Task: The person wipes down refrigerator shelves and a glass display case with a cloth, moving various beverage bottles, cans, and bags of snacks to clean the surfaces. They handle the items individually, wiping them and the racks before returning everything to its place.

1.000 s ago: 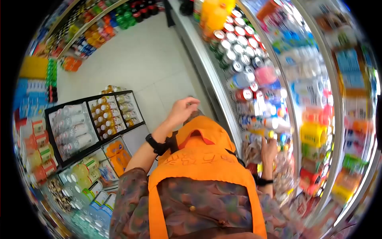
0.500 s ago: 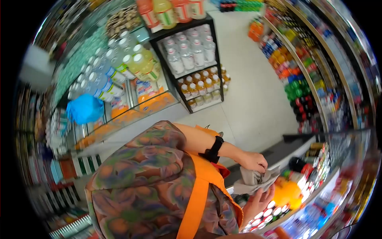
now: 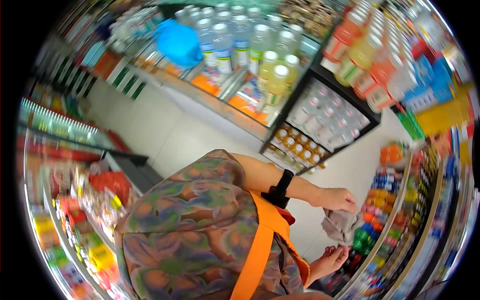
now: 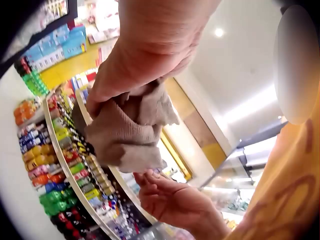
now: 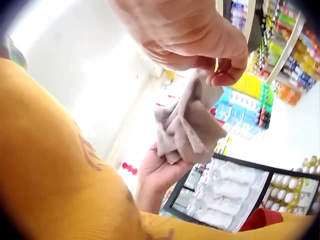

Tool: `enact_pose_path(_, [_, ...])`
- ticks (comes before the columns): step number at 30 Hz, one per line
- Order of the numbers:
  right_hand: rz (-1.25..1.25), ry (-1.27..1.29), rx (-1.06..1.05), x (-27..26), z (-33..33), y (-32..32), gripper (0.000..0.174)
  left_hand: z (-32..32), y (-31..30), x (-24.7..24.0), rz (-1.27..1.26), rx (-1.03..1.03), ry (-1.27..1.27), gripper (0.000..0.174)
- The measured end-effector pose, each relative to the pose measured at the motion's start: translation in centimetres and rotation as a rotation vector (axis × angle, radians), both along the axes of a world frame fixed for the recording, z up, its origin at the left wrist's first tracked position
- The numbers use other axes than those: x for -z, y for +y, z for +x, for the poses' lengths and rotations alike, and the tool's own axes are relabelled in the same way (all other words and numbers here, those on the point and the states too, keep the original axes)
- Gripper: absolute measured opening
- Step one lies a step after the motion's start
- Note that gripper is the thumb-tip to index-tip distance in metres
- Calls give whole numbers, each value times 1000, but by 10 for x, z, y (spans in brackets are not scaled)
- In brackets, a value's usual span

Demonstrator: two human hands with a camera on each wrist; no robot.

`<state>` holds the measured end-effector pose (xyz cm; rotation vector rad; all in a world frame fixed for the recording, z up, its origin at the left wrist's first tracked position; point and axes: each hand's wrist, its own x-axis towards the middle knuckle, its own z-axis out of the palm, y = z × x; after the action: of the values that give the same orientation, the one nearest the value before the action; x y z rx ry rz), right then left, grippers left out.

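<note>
A crumpled grey-brown ribbed cloth (image 3: 341, 227) hangs between my two hands, held out in front of my body. From above, my left hand (image 3: 338, 199) grips it, with most of the cloth bunched below the fingers. My right hand (image 3: 329, 262) pinches the opposite edge between thumb and fingertips. In the left wrist view, the right hand (image 4: 175, 202) meets the lower edge of the folds. The right wrist view has the left hand (image 5: 160, 175) beneath the bunched cloth (image 5: 187, 127). I wear an orange apron (image 3: 255, 245) over a patterned shirt.
A glass counter (image 3: 210, 100) with bottles and a blue bag (image 3: 178, 44) on top stands ahead. Right of it is a black rack (image 3: 345, 92) of bottled drinks. Shelves of drinks (image 3: 380, 200) line the right side; packaged goods (image 3: 100, 255) fill shelves at the left.
My left hand, empty a second ago, now grips the cloth; my right hand has left the chilled shelf and holds the cloth too. My body has turned left, away from the cans.
</note>
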<state>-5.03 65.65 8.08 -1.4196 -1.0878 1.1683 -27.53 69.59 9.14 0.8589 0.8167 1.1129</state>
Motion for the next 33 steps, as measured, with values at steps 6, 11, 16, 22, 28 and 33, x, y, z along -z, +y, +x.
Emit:
enact_pose_path(6, [-186,376,-678,-17,-82,61,59,-34,-13,7,163,-317,129,24])
enact_pose_path(11, [-505,332,-1091,18,-138,88,47,-46,-40,39,60,-550,327,26])
enact_pose_path(16, [-419,159,-1121,49,-209,86,37,-75,-94,32,-271,-929,434,37])
enact_pose_path(22, [690,-405,-1211,65,-331,67,42,-145,-166,52,-387,-1199,248,38])
enact_pose_path(28, [1184,-743,-1285,175,-429,-30,48,-207,-244,49,-339,-1259,215,32])
enact_pose_path(33, [1099,-924,-1319,214,-553,-40,35,-259,-336,57,-493,-1372,192,28])
